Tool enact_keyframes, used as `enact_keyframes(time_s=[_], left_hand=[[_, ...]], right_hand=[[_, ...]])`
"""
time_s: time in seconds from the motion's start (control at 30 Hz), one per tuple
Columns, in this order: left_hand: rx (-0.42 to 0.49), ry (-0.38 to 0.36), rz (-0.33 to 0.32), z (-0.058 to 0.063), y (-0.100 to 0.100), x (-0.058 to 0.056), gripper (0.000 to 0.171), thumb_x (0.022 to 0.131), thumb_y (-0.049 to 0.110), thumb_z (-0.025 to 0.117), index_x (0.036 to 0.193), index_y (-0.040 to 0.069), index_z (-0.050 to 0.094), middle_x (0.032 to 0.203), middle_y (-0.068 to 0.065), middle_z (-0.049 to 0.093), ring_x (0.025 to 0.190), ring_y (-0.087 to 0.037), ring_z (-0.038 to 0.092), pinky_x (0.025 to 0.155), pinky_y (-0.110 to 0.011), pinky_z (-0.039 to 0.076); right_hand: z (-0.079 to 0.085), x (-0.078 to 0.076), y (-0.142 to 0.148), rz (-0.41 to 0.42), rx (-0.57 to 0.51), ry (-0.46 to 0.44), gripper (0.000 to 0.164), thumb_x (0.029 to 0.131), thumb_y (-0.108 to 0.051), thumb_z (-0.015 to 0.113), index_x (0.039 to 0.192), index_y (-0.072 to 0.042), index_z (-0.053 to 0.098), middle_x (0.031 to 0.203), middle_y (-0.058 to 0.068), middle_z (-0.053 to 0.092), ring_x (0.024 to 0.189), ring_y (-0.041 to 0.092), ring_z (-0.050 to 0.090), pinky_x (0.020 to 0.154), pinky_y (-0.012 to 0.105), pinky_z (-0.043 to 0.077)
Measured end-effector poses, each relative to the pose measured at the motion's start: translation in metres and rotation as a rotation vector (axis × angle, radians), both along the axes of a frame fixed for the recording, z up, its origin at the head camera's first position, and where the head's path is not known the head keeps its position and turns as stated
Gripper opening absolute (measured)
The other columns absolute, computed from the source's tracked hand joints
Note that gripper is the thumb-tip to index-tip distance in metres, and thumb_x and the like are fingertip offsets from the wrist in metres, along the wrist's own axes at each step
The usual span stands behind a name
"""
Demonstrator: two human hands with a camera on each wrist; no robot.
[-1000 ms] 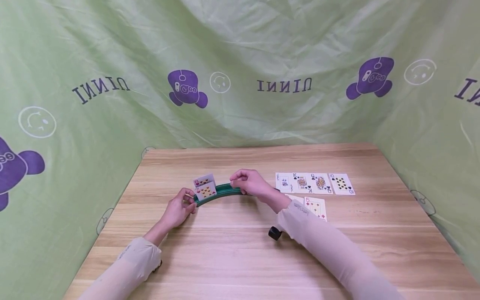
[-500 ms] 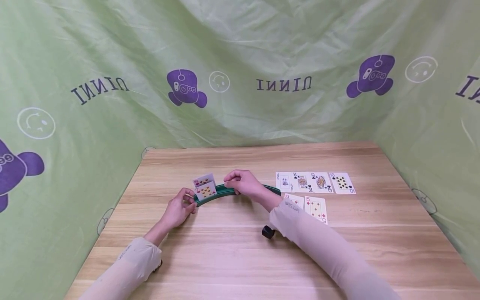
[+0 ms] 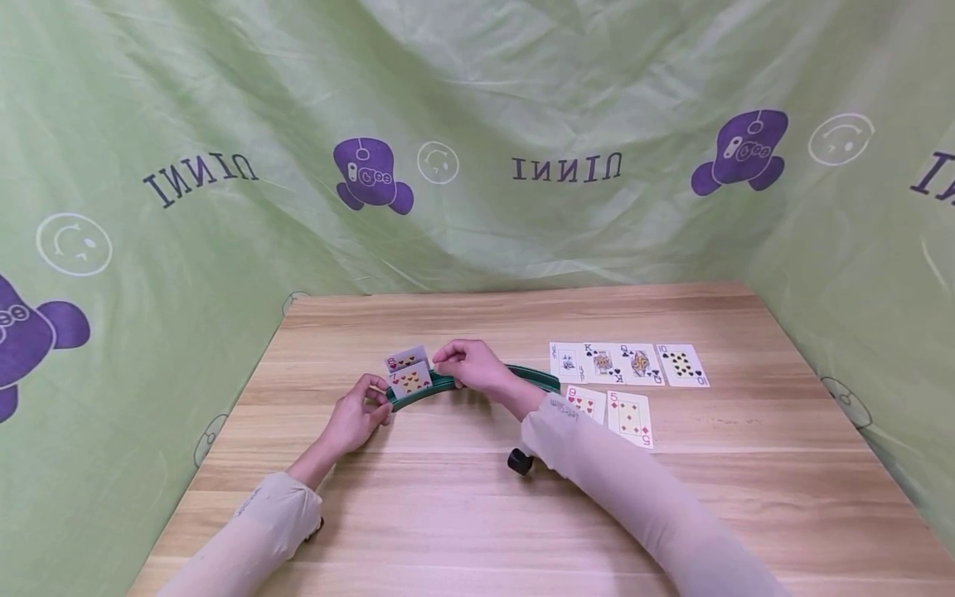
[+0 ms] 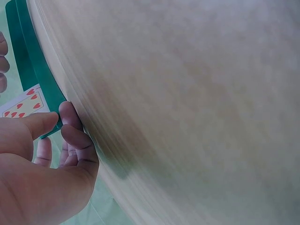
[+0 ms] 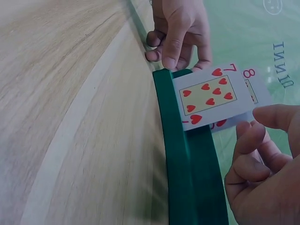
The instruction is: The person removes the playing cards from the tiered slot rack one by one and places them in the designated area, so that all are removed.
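A curved green card holder (image 3: 533,376) lies on the wooden table. At its left end my left hand (image 3: 356,417) pinches the tip between thumb and fingers. Two playing cards stand in its slots there: the seven of hearts (image 5: 208,96) in front and a red eight (image 3: 405,359) behind it, mostly covered. My right hand (image 3: 477,367) hovers over the holder just right of these cards, fingers loosely bent, nothing held. In the right wrist view, its fingertips are close beside the cards' edge; whether they touch cannot be told.
Face up at the right lie a joker-like card (image 3: 567,362), a king (image 3: 600,363), a queen (image 3: 640,364) and a ten (image 3: 681,365). Nearer me are a nine (image 3: 584,401) and a five of diamonds (image 3: 630,419). A green printed curtain (image 3: 477,232) surrounds the table.
My right hand has slid left along the holder toward the standing cards, uncovering the holder's right end and the nine. My left hand has stayed put.
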State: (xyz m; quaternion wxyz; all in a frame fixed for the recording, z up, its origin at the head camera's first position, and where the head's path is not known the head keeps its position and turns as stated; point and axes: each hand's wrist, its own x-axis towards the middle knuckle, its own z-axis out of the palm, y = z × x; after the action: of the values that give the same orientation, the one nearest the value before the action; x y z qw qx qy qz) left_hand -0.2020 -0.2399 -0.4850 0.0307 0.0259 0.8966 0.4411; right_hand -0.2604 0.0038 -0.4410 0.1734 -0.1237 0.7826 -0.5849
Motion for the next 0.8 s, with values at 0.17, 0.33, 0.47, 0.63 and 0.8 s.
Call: enact_keyframes(time_s=[0.17, 0.33, 0.47, 0.63, 0.8], left_hand=[[-0.015, -0.006, 0.004, 0.002, 0.001, 0.000, 0.029, 0.092, -0.005, 0.062, 0.116, 0.004, 0.049, 0.099, -0.018, 0.062, 0.074, -0.019, 0.070, 0.065, -0.023, 0.059], [-0.015, 0.007, 0.001, 0.002, 0.002, 0.000, 0.029, 0.091, -0.006, 0.063, 0.115, 0.003, 0.049, 0.098, -0.019, 0.063, 0.073, -0.020, 0.071, 0.064, -0.023, 0.059], [-0.020, 0.010, -0.003, 0.003, 0.001, 0.000, 0.029, 0.091, -0.006, 0.062, 0.115, 0.003, 0.049, 0.098, -0.019, 0.062, 0.074, -0.020, 0.070, 0.065, -0.024, 0.060], [-0.016, 0.004, 0.003, 0.003, 0.001, 0.000, 0.030, 0.091, -0.006, 0.062, 0.116, 0.003, 0.049, 0.099, -0.019, 0.062, 0.074, -0.021, 0.071, 0.066, -0.025, 0.061], [-0.006, 0.006, 0.003, 0.003, 0.002, 0.000, 0.030, 0.090, -0.006, 0.063, 0.116, 0.003, 0.049, 0.099, -0.019, 0.063, 0.074, -0.021, 0.071, 0.066, -0.025, 0.061]], right_hand=[[-0.002, -0.001, -0.006, -0.003, 0.011, 0.016, 0.011, 0.092, -0.013, 0.070, 0.102, -0.009, 0.070, 0.091, 0.004, 0.069, 0.062, 0.014, 0.051, 0.056, 0.024, 0.045], [-0.004, -0.001, -0.010, -0.001, 0.012, 0.029, 0.010, 0.092, -0.011, 0.069, 0.102, -0.008, 0.071, 0.091, 0.005, 0.068, 0.063, 0.015, 0.052, 0.055, 0.023, 0.044], [-0.004, 0.000, -0.013, 0.003, 0.026, 0.045, 0.010, 0.091, -0.010, 0.069, 0.101, -0.008, 0.071, 0.092, 0.005, 0.067, 0.063, 0.013, 0.052, 0.055, 0.021, 0.044], [-0.006, 0.000, -0.015, 0.003, 0.023, 0.051, 0.008, 0.090, -0.009, 0.069, 0.098, -0.008, 0.071, 0.092, 0.004, 0.066, 0.069, 0.013, 0.055, 0.057, 0.020, 0.046], [-0.006, 0.002, -0.016, 0.010, 0.017, 0.056, 0.006, 0.091, -0.009, 0.069, 0.097, -0.009, 0.070, 0.091, 0.003, 0.064, 0.071, 0.015, 0.056, 0.060, 0.022, 0.048]])
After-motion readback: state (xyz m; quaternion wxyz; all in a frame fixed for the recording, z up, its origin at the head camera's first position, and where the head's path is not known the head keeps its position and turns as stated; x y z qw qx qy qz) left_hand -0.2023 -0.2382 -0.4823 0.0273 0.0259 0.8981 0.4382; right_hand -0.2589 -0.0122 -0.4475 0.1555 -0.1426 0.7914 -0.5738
